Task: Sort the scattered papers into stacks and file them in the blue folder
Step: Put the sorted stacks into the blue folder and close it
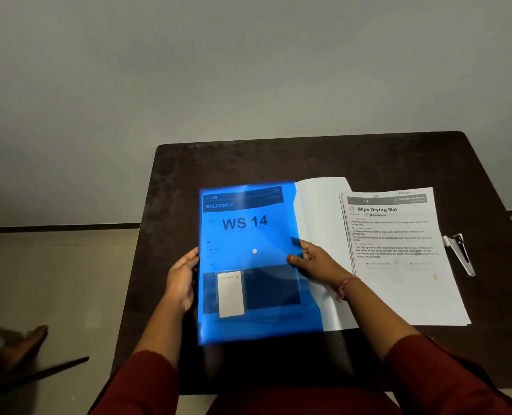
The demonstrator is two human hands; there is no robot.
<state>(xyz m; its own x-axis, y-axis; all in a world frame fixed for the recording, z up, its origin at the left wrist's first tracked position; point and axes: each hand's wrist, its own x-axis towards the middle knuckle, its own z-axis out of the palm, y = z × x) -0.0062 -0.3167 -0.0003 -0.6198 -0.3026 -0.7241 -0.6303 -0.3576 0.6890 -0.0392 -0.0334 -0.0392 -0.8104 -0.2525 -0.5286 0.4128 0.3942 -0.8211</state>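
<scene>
Both your hands, left (181,283) and right (314,262), pinch the blue folder (248,319) with curled fingers (293,259), papers (398,250) beside it on the desk (248,160).

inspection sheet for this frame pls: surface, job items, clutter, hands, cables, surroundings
Surface: dark table, against a plain wall.
Job's things: blue folder, a "WS 14" sheet showing through it; white sheet sticking out on its right; paper stack topped "Wipe Drying Mat" beside it.
Clutter: stapler right of the stack.
Hands: left hand holds the folder's left edge; right hand grips its right edge.
Cables: nothing seen.
Surroundings: pale floor.
</scene>
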